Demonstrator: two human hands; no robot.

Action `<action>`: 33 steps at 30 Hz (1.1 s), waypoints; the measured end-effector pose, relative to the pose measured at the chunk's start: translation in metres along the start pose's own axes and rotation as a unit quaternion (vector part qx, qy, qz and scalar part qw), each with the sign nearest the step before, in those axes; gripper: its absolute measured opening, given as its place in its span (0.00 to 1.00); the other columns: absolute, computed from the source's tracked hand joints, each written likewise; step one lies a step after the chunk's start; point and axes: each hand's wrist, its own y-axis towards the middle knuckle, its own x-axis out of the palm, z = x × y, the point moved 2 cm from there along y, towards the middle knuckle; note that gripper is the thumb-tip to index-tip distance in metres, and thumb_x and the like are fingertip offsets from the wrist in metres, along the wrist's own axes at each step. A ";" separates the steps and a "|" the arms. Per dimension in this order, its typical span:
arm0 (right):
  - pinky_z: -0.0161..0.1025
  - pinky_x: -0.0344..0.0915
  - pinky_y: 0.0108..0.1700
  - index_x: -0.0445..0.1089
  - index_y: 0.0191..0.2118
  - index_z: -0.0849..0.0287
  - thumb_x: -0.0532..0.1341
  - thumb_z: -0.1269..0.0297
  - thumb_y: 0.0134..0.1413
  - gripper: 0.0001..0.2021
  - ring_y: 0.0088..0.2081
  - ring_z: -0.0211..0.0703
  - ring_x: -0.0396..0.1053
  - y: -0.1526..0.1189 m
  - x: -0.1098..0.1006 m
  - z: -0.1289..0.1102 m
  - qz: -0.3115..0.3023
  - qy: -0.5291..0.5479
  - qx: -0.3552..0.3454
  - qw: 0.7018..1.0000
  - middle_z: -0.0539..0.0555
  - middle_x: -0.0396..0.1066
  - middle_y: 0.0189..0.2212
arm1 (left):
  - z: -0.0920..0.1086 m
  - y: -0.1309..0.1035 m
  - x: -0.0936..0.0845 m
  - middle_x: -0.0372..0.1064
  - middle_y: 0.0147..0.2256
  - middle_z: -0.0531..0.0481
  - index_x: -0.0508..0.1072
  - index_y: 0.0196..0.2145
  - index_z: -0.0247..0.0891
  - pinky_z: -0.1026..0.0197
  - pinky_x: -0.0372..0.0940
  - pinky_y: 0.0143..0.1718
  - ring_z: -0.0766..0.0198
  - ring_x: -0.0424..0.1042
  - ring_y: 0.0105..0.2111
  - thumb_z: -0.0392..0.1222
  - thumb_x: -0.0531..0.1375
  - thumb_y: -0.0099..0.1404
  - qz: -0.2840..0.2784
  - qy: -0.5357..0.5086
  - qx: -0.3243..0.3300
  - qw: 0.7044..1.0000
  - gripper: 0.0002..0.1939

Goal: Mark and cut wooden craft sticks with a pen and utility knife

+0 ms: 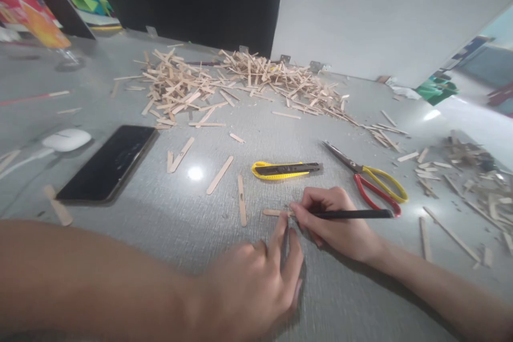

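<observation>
A short wooden stick [272,212] lies flat on the grey table [160,240]. The index fingertip of my left hand [256,283] presses on it, with the other fingers spread and holding nothing. My right hand [332,219] pinches a black pen [356,214], whose tip is hidden by the fingers at the stick's right end. Another stick [242,200] with a dark mark is just left of it. Beyond my hands lies a yellow utility knife [284,170]. Scissors [368,176] with red and yellow handles rest to the right, half open.
Piles of wooden sticks [176,85] spread along the back. A black phone [108,164] and a white mouse [67,140] lie at left, near a plastic bottle [48,26]. Cut pieces [452,235] are scattered at right.
</observation>
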 end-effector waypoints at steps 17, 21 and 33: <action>0.29 0.53 0.16 0.62 0.25 0.56 0.64 0.55 0.68 0.21 0.13 0.31 0.59 -0.001 0.001 0.001 0.003 0.002 0.001 1.000 0.43 0.63 0.13 | 0.000 -0.001 0.001 0.72 0.54 0.15 0.74 0.56 0.15 0.57 0.65 0.14 0.53 0.77 0.21 0.40 0.56 0.70 0.010 0.007 0.013 1.000 0.25; 0.30 0.53 0.16 0.63 0.25 0.56 0.64 0.53 0.69 0.21 0.13 0.31 0.60 -0.002 0.000 0.001 -0.001 -0.004 0.001 1.000 0.44 0.64 0.13 | 0.000 0.000 0.000 0.73 0.53 0.15 0.74 0.56 0.15 0.57 0.65 0.14 0.53 0.78 0.21 0.40 0.56 0.69 0.007 0.007 0.017 1.000 0.25; 0.32 0.52 0.16 0.63 0.24 0.56 0.64 0.55 0.68 0.22 0.13 0.32 0.58 0.001 0.000 0.001 -0.003 -0.013 -0.010 1.000 0.44 0.63 0.12 | -0.001 0.000 -0.001 0.74 0.52 0.16 0.74 0.55 0.16 0.58 0.64 0.14 0.55 0.77 0.20 0.41 0.55 0.70 0.003 0.014 0.017 1.000 0.25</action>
